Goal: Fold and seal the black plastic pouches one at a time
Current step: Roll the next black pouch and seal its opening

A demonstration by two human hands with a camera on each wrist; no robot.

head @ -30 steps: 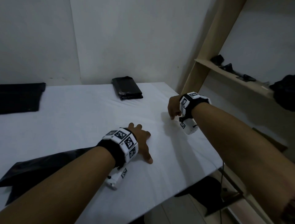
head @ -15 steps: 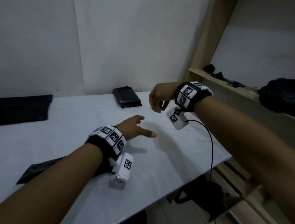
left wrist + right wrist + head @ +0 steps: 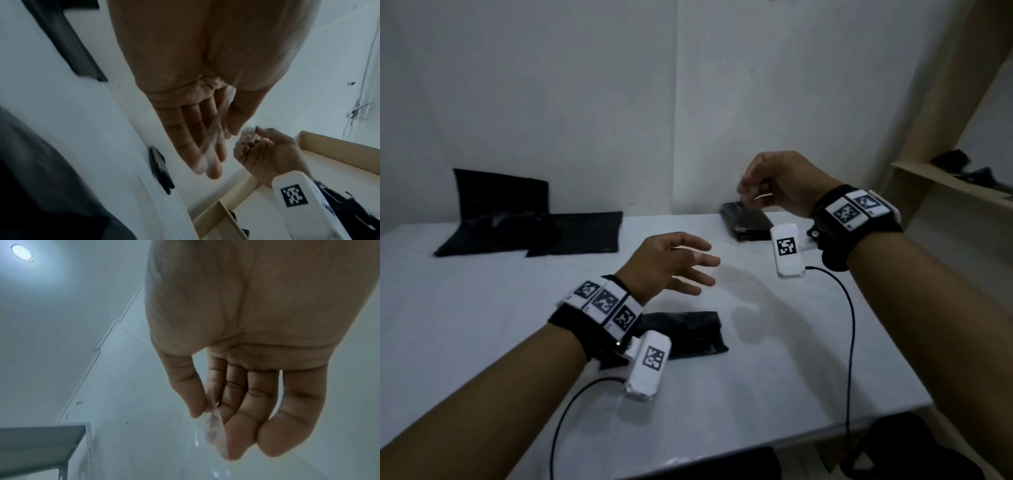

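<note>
A folded black pouch (image 3: 688,334) lies on the white table (image 3: 482,325), just below my left wrist. My left hand (image 3: 702,267) hovers above the table with its fingers straight and spread; in the left wrist view a thin clear strip (image 3: 213,129) seems to lie across the fingers (image 3: 185,134). My right hand (image 3: 753,192) is raised higher, to the right. Its thumb and forefinger pinch a small crumpled clear strip (image 3: 214,423), which also shows in the left wrist view (image 3: 247,132).
A stack of folded black pouches (image 3: 748,222) sits at the table's back edge. Flat black pouches (image 3: 571,233) lie at the back left, one leaning on the wall (image 3: 500,192). A wooden shelf (image 3: 945,181) stands to the right. A black bag (image 3: 893,442) sits below the table's near corner.
Both hands have lifted off the table. The right hand rose and now pinches a clear strip. The head view swung left, bringing the folded pouch and the back-left pouches into sight.
</note>
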